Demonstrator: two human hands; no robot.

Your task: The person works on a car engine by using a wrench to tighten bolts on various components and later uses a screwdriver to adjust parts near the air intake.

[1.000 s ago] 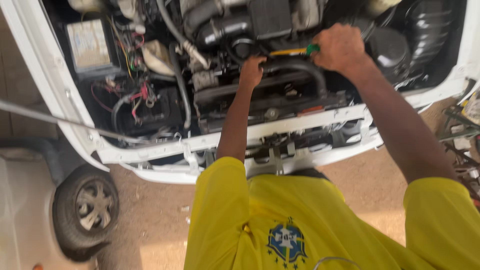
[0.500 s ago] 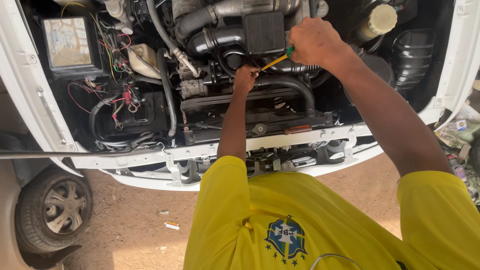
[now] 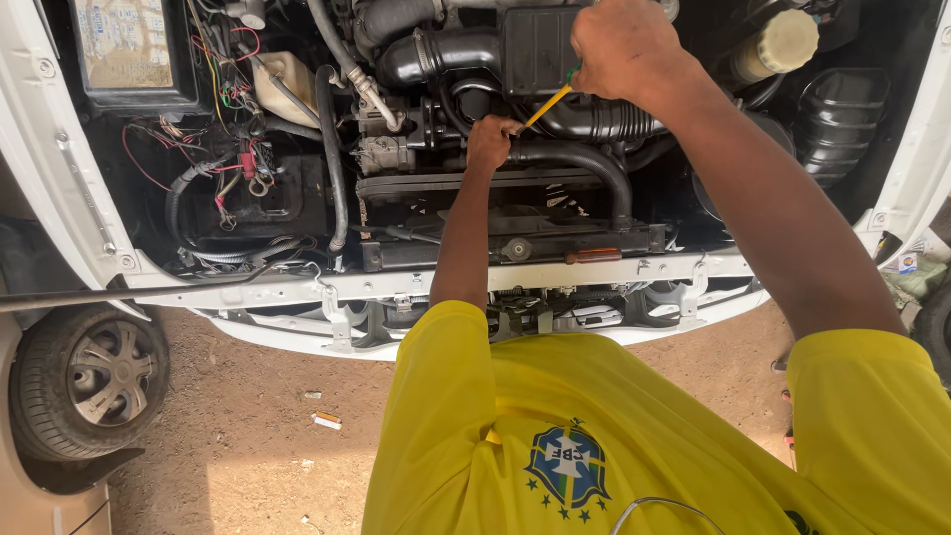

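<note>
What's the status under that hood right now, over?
Right hand grips yellow screwdriver. Left hand on black hose at the tip. Nothing blocking, over.

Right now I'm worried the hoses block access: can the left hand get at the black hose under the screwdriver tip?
Probably yes: the left hand already rests on the black hose, beside the yellow screwdriver held by the right hand.

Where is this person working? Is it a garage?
Probably an outdoor car repair spot. The open engine bay of a white car sits over bare dirt ground, another car's wheel is beside it, and the right hand holds a yellow screwdriver.
</note>
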